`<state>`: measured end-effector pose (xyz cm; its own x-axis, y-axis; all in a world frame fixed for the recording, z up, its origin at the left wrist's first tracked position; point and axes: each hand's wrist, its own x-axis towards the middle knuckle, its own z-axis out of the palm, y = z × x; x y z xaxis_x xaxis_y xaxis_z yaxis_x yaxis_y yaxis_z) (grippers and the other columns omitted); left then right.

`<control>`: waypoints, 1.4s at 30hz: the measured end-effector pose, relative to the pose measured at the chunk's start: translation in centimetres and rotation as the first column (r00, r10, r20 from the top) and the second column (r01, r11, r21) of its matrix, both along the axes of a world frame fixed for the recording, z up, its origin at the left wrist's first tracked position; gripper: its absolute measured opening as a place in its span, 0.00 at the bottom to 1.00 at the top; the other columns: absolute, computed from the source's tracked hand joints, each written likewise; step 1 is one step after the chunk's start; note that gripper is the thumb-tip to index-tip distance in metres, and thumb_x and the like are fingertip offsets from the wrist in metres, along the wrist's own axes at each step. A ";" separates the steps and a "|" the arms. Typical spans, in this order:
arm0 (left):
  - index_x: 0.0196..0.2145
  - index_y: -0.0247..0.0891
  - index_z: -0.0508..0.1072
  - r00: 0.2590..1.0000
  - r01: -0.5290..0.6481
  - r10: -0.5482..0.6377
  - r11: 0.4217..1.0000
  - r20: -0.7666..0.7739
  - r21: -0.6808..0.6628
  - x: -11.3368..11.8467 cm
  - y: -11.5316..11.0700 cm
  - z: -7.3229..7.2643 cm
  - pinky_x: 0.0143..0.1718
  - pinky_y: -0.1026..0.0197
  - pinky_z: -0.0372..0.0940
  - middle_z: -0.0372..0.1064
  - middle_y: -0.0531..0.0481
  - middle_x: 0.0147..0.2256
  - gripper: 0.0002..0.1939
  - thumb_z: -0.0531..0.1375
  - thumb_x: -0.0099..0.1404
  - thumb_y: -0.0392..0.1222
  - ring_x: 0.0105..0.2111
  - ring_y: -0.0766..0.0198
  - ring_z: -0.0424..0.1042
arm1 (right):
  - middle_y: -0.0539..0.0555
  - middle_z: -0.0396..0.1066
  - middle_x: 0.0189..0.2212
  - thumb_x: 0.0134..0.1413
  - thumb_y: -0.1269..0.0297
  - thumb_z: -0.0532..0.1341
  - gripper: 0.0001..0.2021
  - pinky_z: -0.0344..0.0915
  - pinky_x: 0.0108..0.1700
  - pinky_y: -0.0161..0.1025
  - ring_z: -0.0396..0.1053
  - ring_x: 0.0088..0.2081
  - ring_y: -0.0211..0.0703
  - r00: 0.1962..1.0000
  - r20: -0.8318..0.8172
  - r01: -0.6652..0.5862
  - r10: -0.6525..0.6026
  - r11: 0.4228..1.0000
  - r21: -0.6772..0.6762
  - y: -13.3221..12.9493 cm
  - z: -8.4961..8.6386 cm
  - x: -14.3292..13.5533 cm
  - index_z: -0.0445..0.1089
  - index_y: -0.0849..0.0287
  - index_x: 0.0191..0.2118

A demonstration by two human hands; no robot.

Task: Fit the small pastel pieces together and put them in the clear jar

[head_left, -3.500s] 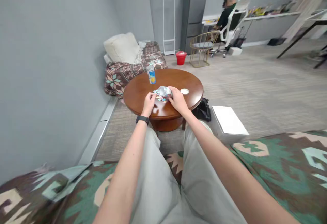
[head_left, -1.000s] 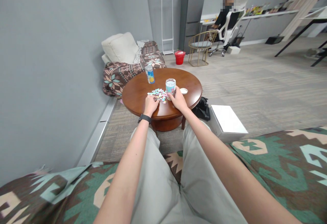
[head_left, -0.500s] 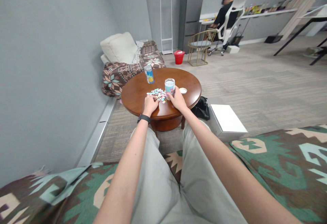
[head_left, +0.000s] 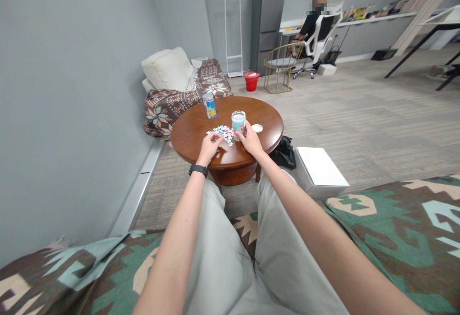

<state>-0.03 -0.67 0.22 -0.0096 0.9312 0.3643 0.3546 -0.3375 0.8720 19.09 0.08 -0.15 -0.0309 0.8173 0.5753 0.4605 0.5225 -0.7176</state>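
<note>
My right hand (head_left: 250, 141) is wrapped round the side of a clear jar (head_left: 238, 121) with a blue and pink label, which stands upright and uncovered on the round wooden table (head_left: 190, 137). To the jar's left is a loose pile of small pastel jigsaw pieces (head_left: 226, 134). My left hand (head_left: 211, 146) hovers at the near left edge of that pile, fingertips drawn together; anything between them is too small to make out. Right of the jar lies a round white lid (head_left: 257, 128). Farther back stands a blue can (head_left: 209, 106) with a silver top.
A patterned sofa (head_left: 158, 113) with a cream cushion (head_left: 168, 68) stands behind the table. On the floor at the right are a black bag (head_left: 283, 152) and a white box (head_left: 321, 166). A red bin (head_left: 252, 81) and a seated person (head_left: 309, 23) are farther off.
My left hand has lifted a little and shifted slightly left from the pieces, its wrist now turned. My right hand and the jar stay in place.
</note>
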 end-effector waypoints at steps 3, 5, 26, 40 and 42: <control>0.31 0.37 0.71 0.996 0.007 -0.007 1.000 0.090 -0.006 -0.1 -0.3 0.4 0.44 0.60 0.66 0.73 0.49 0.33 0.07 0.62 0.58 0.43 0.37 0.62 0.71 | 0.62 0.62 0.58 0.57 0.68 0.58 0.28 0.56 0.62 0.52 0.60 0.60 0.51 0.998 0.063 0.015 -0.019 0.998 0.063 -0.2 0.0 0.0 0.54 0.57 0.63; 0.33 0.37 0.71 0.991 0.007 -0.005 1.000 0.136 -0.015 -0.1 -0.3 0.5 0.43 0.60 0.66 0.74 0.47 0.34 0.09 0.62 0.59 0.45 0.38 0.61 0.72 | 0.61 0.60 0.60 0.56 0.73 0.57 0.29 0.54 0.64 0.52 0.57 0.62 0.51 0.989 0.144 0.014 -0.030 0.994 0.110 -0.4 0.0 -0.1 0.55 0.56 0.63; 0.36 0.36 0.67 0.942 -0.334 0.332 0.942 -0.050 -0.033 -0.6 0.6 -0.5 0.44 0.59 0.63 0.66 0.49 0.34 0.06 0.56 0.59 0.34 0.36 0.63 0.68 | 0.63 0.68 0.53 0.60 0.60 0.56 0.27 0.62 0.56 0.52 0.66 0.53 0.54 0.989 0.060 0.138 -0.136 0.990 -0.031 0.2 -0.1 -0.4 0.55 0.60 0.63; 0.60 0.31 0.61 0.724 -0.293 0.124 0.946 -0.679 -0.140 -0.3 1.4 1.9 0.65 0.44 0.42 0.50 0.31 0.65 0.39 0.59 0.59 0.60 0.67 0.43 0.46 | 0.59 0.65 0.39 0.57 0.56 0.54 0.12 0.66 0.46 0.48 0.68 0.40 0.50 0.877 -0.193 0.422 -0.439 0.898 -0.124 0.2 0.2 -0.4 0.63 0.59 0.40; 0.59 0.34 0.65 0.736 -0.226 0.132 0.972 -0.664 -0.058 -0.8 1.4 1.4 0.65 0.46 0.44 0.55 0.36 0.64 0.30 0.56 0.64 0.54 0.66 0.47 0.51 | 0.56 0.66 0.34 0.59 0.59 0.52 0.09 0.67 0.42 0.45 0.68 0.35 0.48 0.928 -0.138 0.336 -0.345 0.938 -0.089 -0.4 0.6 -0.6 0.63 0.58 0.38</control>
<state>-0.78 0.75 1.58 0.0144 0.9744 0.2245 0.8935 -0.1133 0.4345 18.49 -0.34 0.46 0.3378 0.7979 0.4993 0.4878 0.3053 -0.8179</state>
